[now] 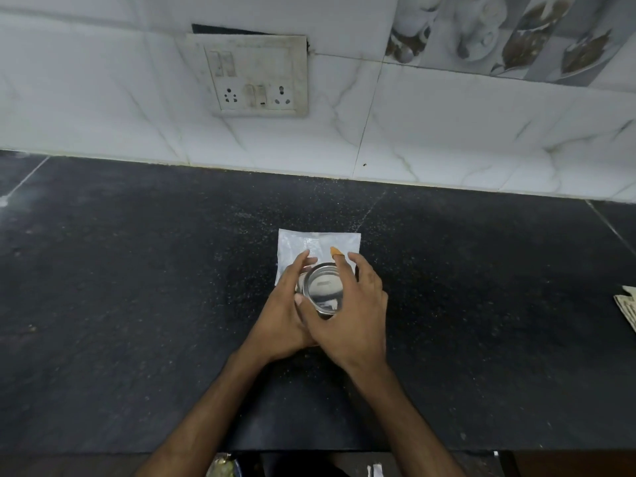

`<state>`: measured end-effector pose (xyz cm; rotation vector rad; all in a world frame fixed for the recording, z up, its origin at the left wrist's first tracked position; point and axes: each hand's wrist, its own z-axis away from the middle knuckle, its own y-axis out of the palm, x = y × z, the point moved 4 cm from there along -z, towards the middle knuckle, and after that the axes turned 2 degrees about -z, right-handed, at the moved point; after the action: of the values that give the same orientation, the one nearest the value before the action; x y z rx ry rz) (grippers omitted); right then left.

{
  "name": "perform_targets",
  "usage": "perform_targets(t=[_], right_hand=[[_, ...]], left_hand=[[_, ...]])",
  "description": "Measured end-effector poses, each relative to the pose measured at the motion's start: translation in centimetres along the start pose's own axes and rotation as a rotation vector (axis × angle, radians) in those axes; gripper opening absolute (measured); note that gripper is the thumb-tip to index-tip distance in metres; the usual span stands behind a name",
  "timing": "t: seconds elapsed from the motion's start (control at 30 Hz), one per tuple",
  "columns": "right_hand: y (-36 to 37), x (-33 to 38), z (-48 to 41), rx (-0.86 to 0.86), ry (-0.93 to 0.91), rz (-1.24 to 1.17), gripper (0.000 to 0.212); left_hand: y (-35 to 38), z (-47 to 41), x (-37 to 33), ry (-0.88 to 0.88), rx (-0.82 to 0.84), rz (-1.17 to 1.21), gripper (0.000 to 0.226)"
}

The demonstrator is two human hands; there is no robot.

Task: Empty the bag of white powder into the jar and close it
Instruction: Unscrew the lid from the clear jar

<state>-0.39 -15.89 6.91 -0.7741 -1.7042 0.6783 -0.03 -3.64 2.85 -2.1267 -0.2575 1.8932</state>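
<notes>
We see both hands at the steel jar (300, 283), which stands mid-counter, just in front of the bag. L hand (285, 315) wraps the jar's side: fingers curled round the far-left wall, thumb on the near side, gripping. R hand (354, 315) sits over the shiny lid (323, 287), fingers spread apart and bent down round its far and right rim, thumb on the near-left rim, so the lid is clamped btwn thumb and fingers. One R fingertip (334, 251) shows orange. The R thumb overlaps the L thumb.

The bag of white powder (320, 244) lies flat on the dark counter (137, 304), touching or just behind the jar; its near edge is hidden by hands and jar, so we can't tell if it's opened. Jar body is mostly covered by the hands.

Behind: tiled wall (447, 132) w/ a switchboard (258, 75). At far R edge, a folded paper-like thing (628, 308), well apart from the jar. Fine white specks dot the counter around the bag.
</notes>
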Motion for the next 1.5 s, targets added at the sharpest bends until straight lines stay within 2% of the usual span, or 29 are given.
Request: perform_targets(t=[0.1,0.17,0.43,0.97,1.23,1.5], right_hand=[[1.1,0.5,0.0,-0.038,-0.037,0.023,0.077],[1.7,0.4,-0.2,-0.102,-0.063,0.047,0.066],[1.9,-0.2,-0.7,-0.113,-0.191,0.045,0.056],[1.4,-0.5,-1.5,0.002,-0.244,-0.017,0.054],[1.3,-0.6,-1.7,0.048,-0.278,-0.043,0.059],[1.1,-0.8,-1.9,0.117,-0.308,-0.017,0.062]], left_hand=[[0.2,-0.2,-0.2,-0.030,-0.042,0.033,0.078],[0.2,-0.4,-0.2,-0.044,-0.058,0.025,0.069],[0.0,-0.8,0.7,-0.036,-0.056,-0.030,0.080],[0.0,-0.6,0.8,-0.034,-0.076,0.007,0.086],[0.1,-0.3,0.8,-0.046,-0.090,0.028,0.080],[-0.2,-0.4,0.4,-0.040,-0.063,-0.029,0.086]])
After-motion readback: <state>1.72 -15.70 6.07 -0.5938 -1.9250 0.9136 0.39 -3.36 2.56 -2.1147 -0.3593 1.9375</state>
